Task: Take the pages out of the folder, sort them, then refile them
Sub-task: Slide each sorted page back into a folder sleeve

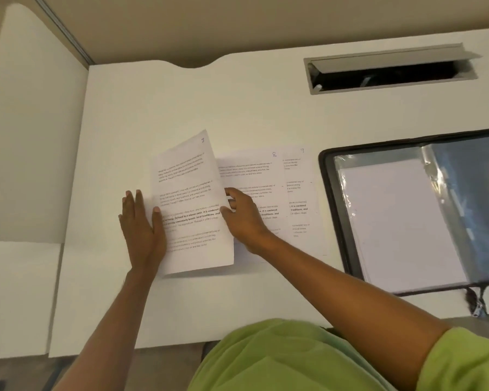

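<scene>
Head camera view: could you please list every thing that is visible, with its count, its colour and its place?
desk: one, white, fills the middle
side panel: one, white, left of the desk
cable slot: one, grey, flap open, far right of the desk
folder: one, black, open, at the right edge
blank sheet: one, white, inside the folder's clear sleeve
page 7: one, white with print, lifted and tilted, overlapping page 8
page 8: one, white with print, flat, overlapping page 9
page 9: one, white with print, flat, beside the folder
shirt: one, green, bottom of the view
left grip: one, bare hand, flat along page 7's left edge, thumb on the page
right grip: one, bare hand, fingers curled on page 7's right edge
</scene>
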A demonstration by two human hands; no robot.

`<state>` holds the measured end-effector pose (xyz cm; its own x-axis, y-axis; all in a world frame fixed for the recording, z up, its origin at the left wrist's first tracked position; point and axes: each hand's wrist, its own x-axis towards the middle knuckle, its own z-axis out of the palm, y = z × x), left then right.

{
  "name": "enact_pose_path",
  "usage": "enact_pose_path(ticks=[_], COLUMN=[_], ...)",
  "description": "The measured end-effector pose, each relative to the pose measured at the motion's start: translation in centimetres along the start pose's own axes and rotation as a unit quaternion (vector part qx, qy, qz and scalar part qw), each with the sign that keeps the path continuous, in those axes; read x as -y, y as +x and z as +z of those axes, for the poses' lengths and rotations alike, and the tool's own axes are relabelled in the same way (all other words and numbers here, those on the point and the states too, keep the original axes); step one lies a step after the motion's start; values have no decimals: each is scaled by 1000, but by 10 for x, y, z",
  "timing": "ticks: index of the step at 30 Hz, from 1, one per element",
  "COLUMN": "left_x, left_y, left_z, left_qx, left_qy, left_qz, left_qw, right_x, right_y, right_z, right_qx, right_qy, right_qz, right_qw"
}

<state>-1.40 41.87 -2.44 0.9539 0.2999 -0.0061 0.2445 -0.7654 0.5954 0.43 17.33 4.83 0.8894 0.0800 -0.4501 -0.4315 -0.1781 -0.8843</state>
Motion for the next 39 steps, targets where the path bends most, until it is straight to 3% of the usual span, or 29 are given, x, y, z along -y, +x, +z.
enact_pose_path(ticks=[5,8,11,15,28,35,37,39], left_x=[-76,-120,-161,-225,-425,-493,-502,-506], left_y=[-3,-4,-12,-43,-150,-173,-170,-162], left_z=[5,24,48,90,231,282,294,312], left_qx=[32,91,143,190,274,291,264,212], left_qy=[-140,-288,-379,-411,-422,-379,-353,-283], left_qz=[-61,-156,-163,-133,-179,-142,-116,-61], left_qw=[988,940,900,881,846,867,890,934], right_x=[-13,-26,-37,-52,-101,-120,-122,-124], right_y=[-18,-30,-43,-60,-83,-91,-92,-92], right_z=[-80,-133,-185,-266,-517,-610,-628,-643], right_qx=[8,7,-2,-15,-42,-49,-50,-53], right_qy=[82,118,136,141,74,68,66,62], right_qz=[16,30,38,42,46,68,69,71], right_qw=[996,993,990,989,995,994,994,994])
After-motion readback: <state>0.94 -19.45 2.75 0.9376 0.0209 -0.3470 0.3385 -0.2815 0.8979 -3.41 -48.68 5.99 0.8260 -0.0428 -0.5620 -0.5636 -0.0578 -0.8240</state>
